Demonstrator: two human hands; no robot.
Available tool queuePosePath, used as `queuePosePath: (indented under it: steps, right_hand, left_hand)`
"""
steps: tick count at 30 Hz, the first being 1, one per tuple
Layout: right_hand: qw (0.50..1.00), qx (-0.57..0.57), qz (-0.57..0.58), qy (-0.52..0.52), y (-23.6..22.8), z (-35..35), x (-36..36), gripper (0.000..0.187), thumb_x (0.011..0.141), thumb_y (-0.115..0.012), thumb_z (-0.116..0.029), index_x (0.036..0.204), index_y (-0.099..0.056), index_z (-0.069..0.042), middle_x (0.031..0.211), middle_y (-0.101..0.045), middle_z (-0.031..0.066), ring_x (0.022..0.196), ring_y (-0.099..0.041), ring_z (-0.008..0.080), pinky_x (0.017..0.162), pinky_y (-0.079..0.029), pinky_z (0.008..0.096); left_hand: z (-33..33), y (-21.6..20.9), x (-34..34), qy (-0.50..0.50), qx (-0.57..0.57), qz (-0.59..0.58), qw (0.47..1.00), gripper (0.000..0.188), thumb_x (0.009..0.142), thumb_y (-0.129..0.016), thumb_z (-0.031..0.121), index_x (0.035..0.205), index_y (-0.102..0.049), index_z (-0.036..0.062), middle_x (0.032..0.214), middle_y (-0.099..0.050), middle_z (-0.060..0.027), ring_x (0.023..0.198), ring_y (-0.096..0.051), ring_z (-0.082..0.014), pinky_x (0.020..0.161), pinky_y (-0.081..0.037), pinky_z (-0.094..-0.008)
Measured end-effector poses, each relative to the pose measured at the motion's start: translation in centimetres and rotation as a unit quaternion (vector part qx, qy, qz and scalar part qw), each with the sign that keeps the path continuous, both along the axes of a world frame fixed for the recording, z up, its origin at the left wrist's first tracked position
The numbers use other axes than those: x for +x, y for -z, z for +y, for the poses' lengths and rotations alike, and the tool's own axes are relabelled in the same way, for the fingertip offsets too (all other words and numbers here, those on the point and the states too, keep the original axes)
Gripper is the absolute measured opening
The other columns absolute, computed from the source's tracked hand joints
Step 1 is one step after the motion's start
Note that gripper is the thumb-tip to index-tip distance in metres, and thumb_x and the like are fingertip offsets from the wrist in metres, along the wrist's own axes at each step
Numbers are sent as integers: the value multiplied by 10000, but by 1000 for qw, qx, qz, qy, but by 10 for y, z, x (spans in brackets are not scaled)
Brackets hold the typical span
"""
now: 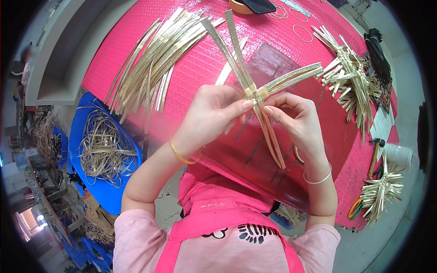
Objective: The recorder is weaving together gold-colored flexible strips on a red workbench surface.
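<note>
Both hands hold a small cross of flat gold strips (236, 50), woven together at its middle, above a dark red mat (334, 136). My left hand (214, 111) grips the crossing from the left, its thumb on the front and its fingers behind. At the right side of the crossing, my right hand (298, 118) pinches the strips between thumb and fingers. Paired strip ends reach up, to the upper right and down toward me. A fourth side of the cross is hidden behind my left hand.
Loose gold strips (159, 57) lie at the table's left. Several woven strip pieces (348, 68) are heaped at the right, with another cluster (383, 191) near a hammer (376, 154). A blue basin (109, 200) at lower left holds tangled strips.
</note>
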State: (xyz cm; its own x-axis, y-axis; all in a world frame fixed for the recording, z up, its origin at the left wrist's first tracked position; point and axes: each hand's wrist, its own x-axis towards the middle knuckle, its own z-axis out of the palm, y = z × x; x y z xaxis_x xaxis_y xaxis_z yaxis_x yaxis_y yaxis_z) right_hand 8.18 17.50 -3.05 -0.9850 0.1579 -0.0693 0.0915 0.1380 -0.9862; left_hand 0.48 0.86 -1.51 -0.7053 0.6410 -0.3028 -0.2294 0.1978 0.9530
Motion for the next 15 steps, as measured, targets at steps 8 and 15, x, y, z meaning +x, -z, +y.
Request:
queuePosePath:
  steps: [8, 15]
  right_hand:
    - [989, 70, 104, 75, -3, -25, 6, 72, 706, -619, -24, 743, -585, 29, 648, -597, 63, 556, -562, 81, 485, -434, 198]
    - [979, -189, 28, 73, -9, -31, 5, 73, 739, -600, -29, 744, -563, 34, 689, -596, 47, 639, -571, 85, 575, -451, 190]
  left_hand:
    - [-1, 7, -1, 1, 152, -128, 980, 134, 791, -552, 100, 791, -572, -33, 591, -546, -45, 401, -439, -53, 362, -301, -156]
    - [0, -4, 11, -25, 86, 27, 996, 181, 812, -525, 118, 782, -579, -52, 604, -559, -55, 482, -504, -67, 408, -366, -171]
